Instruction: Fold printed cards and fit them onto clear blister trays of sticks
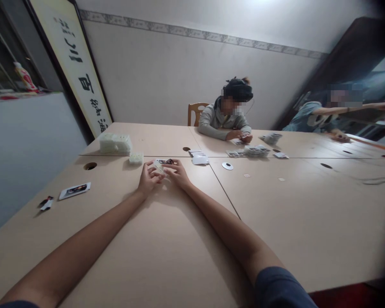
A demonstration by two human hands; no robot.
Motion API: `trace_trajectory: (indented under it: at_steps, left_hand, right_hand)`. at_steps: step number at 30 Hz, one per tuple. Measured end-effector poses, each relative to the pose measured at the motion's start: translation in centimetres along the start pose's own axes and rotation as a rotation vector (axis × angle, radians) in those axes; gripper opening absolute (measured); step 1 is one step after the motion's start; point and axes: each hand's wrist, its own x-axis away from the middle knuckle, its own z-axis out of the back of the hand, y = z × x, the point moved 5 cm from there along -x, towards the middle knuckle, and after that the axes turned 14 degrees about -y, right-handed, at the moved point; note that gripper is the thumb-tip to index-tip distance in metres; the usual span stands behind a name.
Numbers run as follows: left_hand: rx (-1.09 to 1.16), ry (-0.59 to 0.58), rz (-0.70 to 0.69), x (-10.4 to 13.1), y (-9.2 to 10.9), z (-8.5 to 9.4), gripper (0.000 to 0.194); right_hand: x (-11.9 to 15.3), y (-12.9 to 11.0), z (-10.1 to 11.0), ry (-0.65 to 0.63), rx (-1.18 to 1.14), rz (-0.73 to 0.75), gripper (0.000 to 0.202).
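Note:
My left hand and my right hand meet over the middle of the table, both closed on a small white packet with a dark picture. The left fingers curl round its left side. From the right, my other hand's fingers press on it. Something pale and translucent shows between the fingers, too small to name. Just beyond my left hand sits a small stack of pale translucent pieces. Several white packets lie past my right hand.
A larger translucent stack stands at the back left. On the left lie a picture packet and torn scraps. A white disc lies right of centre. A co-worker handles packets opposite; another person reaches at far right.

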Motion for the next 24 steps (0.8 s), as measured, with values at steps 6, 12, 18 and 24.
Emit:
trace_trajectory:
  at_steps: [6,12,18,24]
  left_hand:
    - [-0.251,0.112,-0.113,0.4,1.0,0.7,0.064]
    - [-0.471,0.079,-0.181,0.9,1.8,0.1,0.059]
    - [-0.587,0.023,-0.227,0.7,1.7,-0.2,0.037]
    - [-0.684,-0.004,-0.283,0.4,1.6,0.1,0.025]
  right_hand:
    - [0.0,-0.1,-0.3,0.025,-0.036,0.004,0.037]
    - [-0.2,0.5,0.2,0.093,-0.069,-0.04,0.044]
    - [-0.1,0.7,-0.1,0.112,-0.08,-0.071,0.038]
    - [-0.1,0.2,-1.1,0.117,-0.028,-0.056,0.035]
